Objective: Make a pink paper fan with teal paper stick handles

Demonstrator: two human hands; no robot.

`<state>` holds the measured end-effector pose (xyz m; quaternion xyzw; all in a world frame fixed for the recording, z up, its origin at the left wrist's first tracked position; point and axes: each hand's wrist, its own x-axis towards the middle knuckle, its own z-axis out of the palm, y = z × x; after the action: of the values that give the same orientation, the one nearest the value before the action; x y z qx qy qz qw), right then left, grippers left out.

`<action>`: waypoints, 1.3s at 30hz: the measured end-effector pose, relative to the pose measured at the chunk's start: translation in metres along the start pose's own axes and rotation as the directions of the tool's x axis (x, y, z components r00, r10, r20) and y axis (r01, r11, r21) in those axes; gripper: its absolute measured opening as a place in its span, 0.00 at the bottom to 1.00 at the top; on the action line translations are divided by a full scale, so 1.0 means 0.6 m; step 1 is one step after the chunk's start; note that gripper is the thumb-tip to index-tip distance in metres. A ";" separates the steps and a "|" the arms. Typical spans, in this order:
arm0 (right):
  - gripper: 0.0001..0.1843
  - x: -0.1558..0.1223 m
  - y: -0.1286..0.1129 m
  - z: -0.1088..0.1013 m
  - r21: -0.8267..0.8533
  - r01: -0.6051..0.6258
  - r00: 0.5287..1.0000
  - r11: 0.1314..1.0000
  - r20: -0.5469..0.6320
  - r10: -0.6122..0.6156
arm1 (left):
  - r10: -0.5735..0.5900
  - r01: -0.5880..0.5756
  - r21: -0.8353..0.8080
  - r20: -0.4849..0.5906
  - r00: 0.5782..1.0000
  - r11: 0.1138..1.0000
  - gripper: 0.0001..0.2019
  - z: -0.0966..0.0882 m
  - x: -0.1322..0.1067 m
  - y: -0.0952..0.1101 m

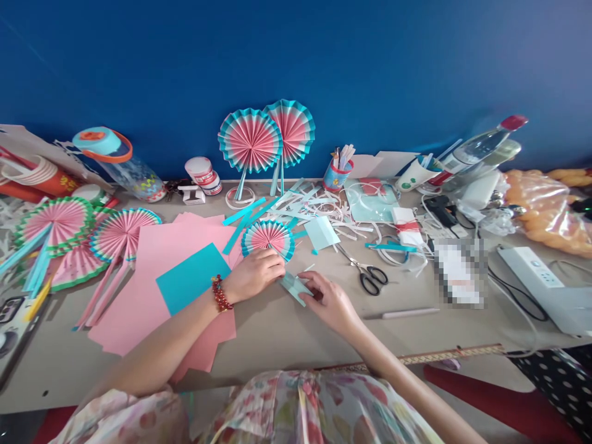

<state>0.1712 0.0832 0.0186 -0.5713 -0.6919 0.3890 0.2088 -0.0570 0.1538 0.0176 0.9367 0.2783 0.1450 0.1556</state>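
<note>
A folded pale blue piece of paper [295, 287] lies between my two hands at the middle of the table. My right hand [332, 302] pinches its right end between thumb and fingers. Over its left end, my left hand [256, 274] has its fingers curled and closed on the paper; the thumb is hidden. Just beyond the left hand lies a round pleated paper fan [268, 238], pink inside with a blue rim, its lower part covered by that hand. A pale blue paper square [321, 232] rests to the right of the fan.
Scissors [372, 279] and a slim pen-like stick [411, 313] lie right of my hands. Pink sheets [152, 265] with a blue sheet [192, 277] spread leftward. Finished fans [250, 142] lean on the wall behind paper scraps [300, 200]. A bottle [481, 148] stands back right.
</note>
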 end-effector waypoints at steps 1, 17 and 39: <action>0.17 0.000 0.000 -0.001 0.001 0.001 1.000 1.000 0.002 -0.001 | 0.002 -0.002 0.003 0.000 1.000 1.000 0.11 0.000 0.000 0.000; 0.15 -0.009 0.013 -0.010 0.037 0.006 0.999 0.999 -0.034 -0.005 | 0.018 -0.018 0.000 -0.015 1.000 1.000 0.09 -0.006 -0.003 0.012; 0.14 -0.027 0.043 -0.062 0.077 0.118 0.993 0.990 0.015 -0.120 | -0.230 0.231 0.021 -0.049 0.972 0.973 0.05 0.017 0.014 0.133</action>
<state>0.2189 0.0800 0.0239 -0.5168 -0.7115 0.4074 0.2464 -0.0083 0.0928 0.0396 0.8964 0.3906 0.1437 0.1523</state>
